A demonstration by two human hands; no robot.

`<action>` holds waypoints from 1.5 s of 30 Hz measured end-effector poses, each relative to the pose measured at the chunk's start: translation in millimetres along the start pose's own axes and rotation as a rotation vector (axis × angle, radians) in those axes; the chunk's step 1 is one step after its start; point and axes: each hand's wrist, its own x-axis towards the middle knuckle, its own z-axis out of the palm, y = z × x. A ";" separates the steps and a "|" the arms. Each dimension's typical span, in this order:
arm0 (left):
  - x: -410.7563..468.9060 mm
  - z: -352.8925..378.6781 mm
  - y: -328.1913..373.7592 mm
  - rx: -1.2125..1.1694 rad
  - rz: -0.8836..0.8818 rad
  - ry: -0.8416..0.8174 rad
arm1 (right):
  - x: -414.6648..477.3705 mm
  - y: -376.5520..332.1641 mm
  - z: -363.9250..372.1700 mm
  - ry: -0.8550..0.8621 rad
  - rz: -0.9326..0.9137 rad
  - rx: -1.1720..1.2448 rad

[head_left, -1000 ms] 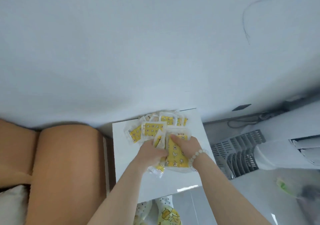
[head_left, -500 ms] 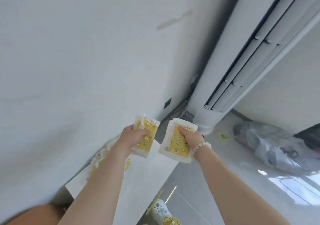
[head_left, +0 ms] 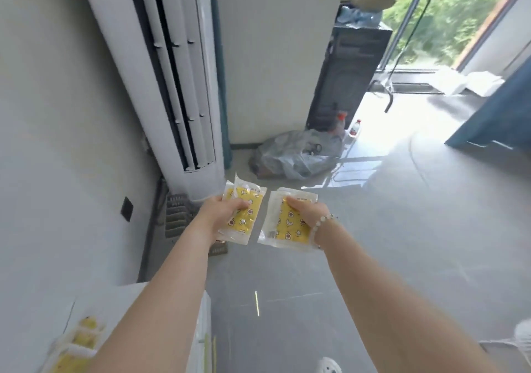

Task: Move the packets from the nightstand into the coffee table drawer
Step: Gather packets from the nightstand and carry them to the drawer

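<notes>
Grips both clamped on cargo: left grip [head_left: 222, 211] pinching two overlapped clear-plastic packets with yellow patterned inserts [head_left: 244, 223], right grip [head_left: 309, 214] pinching another such flat packet [head_left: 287, 229], possibly more stacked beneath; thumbs on top, fingers hidden under.

Nearest, at 7 o'clock, blurred at frame edge: more yellow packets [head_left: 77, 341] lying on white glossy nightstand worktop [head_left: 115, 303], so further trips probably needed.

Step in hand, by judgement: carrying both loads off towards the drawer, itself nowhere in sight, nor any coffee table. To do well: squeeze firmly across slick film, hold stacks level so nothing slides out, turn whole body rather than swinging arms, watch footing on shiny grey tiled floor [head_left: 388, 257].

Pose: both forearms stretched straight ahead, roughly parallel, wrists level, packets side by side at centre, close but apart, long edges pointing to 12; pale bead bracelet [head_left: 324, 220] on right wrist.

Farther, at 11: tall white standing air conditioner [head_left: 178, 85]; at 1: crumpled translucent plastic bag [head_left: 293, 157] on floor.
</notes>
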 end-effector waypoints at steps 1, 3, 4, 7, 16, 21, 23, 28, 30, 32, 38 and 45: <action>1.5 17.5 3.5 0.033 0.003 -0.021 | 2.2 3.8 -17.9 0.032 0.009 0.022; 2.8 53.2 9.3 0.099 0.016 -0.069 | 5.1 12.8 -54.0 0.089 0.027 0.070; 3.6 71.1 11.6 0.131 0.028 -0.091 | 4.4 17.4 -71.5 0.115 0.032 0.099; 2.4 130.7 16.5 0.201 0.068 -0.157 | -1.3 30.9 -125.8 0.207 0.041 0.189; -18.5 308.0 11.6 0.438 0.120 -0.390 | -19.5 86.6 -280.1 0.411 0.108 0.405; -33.3 405.2 3.4 0.533 0.138 -0.445 | -33.7 117.2 -362.9 0.497 0.118 0.481; -42.1 445.3 -3.7 0.549 0.146 -0.484 | -42.9 132.4 -400.9 0.541 0.133 0.496; -73.2 533.7 -25.7 0.604 0.146 -0.586 | -65.8 172.7 -475.7 0.650 0.162 0.583; -86.0 561.9 -34.7 0.629 0.143 -0.625 | -70.5 191.0 -497.2 0.683 0.177 0.634; -98.6 586.3 -44.1 0.664 0.140 -0.686 | -76.2 208.7 -515.3 0.701 0.186 0.669; -126.6 646.8 -70.8 0.787 0.138 -0.782 | -96.5 258.6 -551.3 0.764 0.221 0.759; -168.2 727.1 -113.5 0.959 0.163 -0.936 | -119.8 320.1 -597.3 0.866 0.314 0.883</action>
